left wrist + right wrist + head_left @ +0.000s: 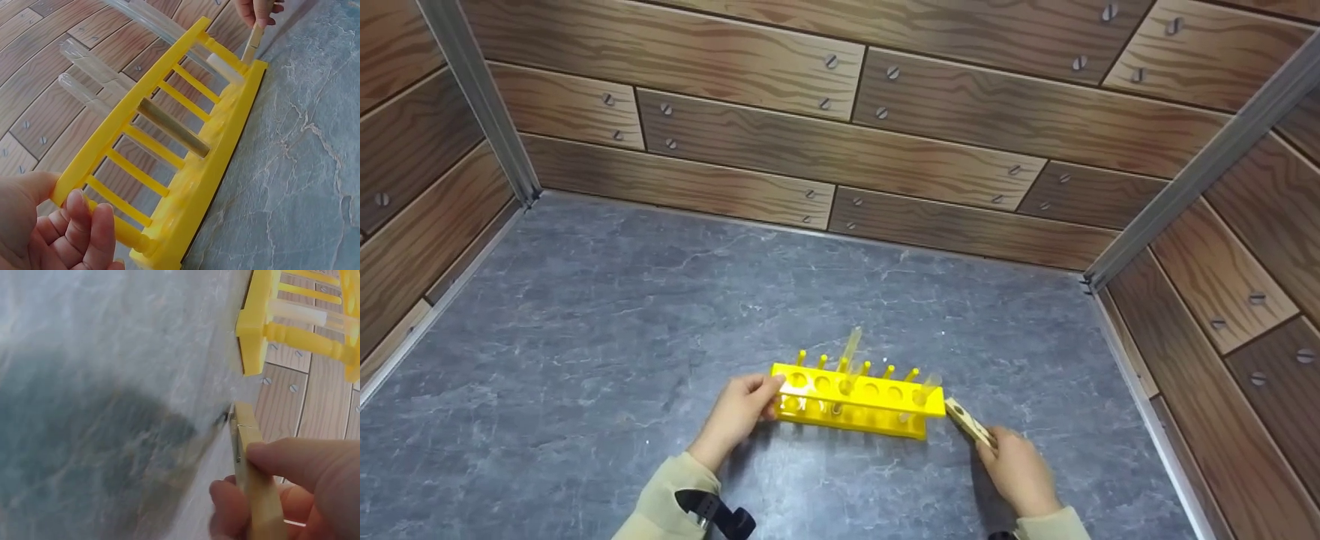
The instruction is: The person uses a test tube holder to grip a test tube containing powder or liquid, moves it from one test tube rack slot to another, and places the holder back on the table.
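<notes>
A yellow test-tube rack (859,391) stands on the grey surface. My left hand (741,409) pinches the left end of its top bar between thumb and fingers. Clear tubes stand in the rack; one tube (174,128) near the middle holds brownish contents, and another (225,68) toward the far end has something white in its lower part. My right hand (1018,469) grips a wooden clamp (970,422) just right of the rack. In the right wrist view the clamp (256,478) lies between thumb and fingers, its tip apart from the rack (253,332).
Wood-patterned walls (840,142) with metal corner strips enclose the grey marbled surface (660,300) at the back and on both sides. A black watch (716,514) is on the left sleeve. The rack stands near the front middle.
</notes>
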{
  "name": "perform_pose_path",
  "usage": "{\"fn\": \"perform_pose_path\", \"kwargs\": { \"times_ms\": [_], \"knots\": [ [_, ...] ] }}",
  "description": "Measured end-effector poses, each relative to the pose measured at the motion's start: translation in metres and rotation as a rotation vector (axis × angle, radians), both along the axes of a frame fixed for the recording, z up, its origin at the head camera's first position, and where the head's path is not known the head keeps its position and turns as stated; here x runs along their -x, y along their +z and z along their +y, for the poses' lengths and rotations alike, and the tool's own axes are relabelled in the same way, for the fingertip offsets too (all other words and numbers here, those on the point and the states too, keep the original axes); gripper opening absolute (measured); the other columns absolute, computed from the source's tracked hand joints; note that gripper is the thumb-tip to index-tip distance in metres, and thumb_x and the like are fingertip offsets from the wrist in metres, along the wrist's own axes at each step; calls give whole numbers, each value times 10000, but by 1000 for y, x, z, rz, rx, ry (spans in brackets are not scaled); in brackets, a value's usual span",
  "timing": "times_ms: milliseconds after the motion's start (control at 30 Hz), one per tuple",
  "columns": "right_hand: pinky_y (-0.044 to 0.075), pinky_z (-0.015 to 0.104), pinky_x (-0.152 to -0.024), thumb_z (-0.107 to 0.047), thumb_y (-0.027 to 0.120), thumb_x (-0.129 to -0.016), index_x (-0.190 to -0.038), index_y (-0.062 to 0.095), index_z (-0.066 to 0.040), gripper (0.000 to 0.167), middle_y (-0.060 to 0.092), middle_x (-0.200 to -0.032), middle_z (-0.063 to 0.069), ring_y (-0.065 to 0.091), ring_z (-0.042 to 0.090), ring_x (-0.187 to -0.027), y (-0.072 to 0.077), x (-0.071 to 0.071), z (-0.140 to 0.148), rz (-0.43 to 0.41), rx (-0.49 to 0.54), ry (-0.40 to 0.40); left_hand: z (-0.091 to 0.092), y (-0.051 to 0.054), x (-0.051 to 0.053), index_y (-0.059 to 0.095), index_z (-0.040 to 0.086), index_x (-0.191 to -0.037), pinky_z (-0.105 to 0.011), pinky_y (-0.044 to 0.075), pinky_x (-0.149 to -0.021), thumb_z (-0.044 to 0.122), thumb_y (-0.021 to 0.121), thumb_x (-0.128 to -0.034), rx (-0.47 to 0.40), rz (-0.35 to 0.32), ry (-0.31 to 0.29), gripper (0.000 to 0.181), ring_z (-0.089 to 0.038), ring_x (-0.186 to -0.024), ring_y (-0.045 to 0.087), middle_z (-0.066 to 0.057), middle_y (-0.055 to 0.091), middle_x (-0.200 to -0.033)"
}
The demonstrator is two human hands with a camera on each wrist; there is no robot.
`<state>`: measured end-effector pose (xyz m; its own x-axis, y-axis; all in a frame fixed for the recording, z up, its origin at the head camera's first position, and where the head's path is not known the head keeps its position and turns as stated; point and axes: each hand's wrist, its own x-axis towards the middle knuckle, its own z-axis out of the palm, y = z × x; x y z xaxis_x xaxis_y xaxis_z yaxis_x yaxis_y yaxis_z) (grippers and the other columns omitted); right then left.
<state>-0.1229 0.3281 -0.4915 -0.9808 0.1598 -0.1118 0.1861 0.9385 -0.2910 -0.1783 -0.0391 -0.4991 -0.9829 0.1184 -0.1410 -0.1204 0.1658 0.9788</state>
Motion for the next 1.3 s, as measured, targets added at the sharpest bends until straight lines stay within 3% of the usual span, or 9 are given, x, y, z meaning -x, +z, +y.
{"fn": "perform_pose_path", "kwargs": {
  "times_ms": [400,600,933,1300],
  "knots": [
    [330,296,-468,-199,643,-878,-914,653,-15,188,471,-588,-5,411,149,-510,-4,0,-1,27,51,-37,-1,3,3,543,48,-682,-260,406,-546,280,557,-934,-30,-18,-8,343,-105,-552,460,14,501,-588],
    [329,291,-474,-221,635,-886,-975,661,11,250,480,-599,-12,409,145,-517,-2,0,0,3,90,-64,0,1,2,558,25,-704,-261,424,-552,261,560,-934,-68,-35,-23,329,-104,-555,476,10,522,-595],
    [353,296,-434,-235,662,-868,-1003,670,-2,269,564,-615,-19,435,130,-484,3,-2,-3,142,66,-50,0,1,2,552,5,-703,-248,410,-536,245,562,-932,-79,-26,-7,332,-99,-531,451,15,486,-562],
    [354,294,-437,-216,681,-854,-957,681,-20,222,583,-620,-19,426,122,-477,3,-6,-2,185,62,-9,0,-1,1,540,23,-691,-247,427,-548,228,556,-934,-100,-42,-13,318,-96,-539,464,12,487,-572]
  ]
}}
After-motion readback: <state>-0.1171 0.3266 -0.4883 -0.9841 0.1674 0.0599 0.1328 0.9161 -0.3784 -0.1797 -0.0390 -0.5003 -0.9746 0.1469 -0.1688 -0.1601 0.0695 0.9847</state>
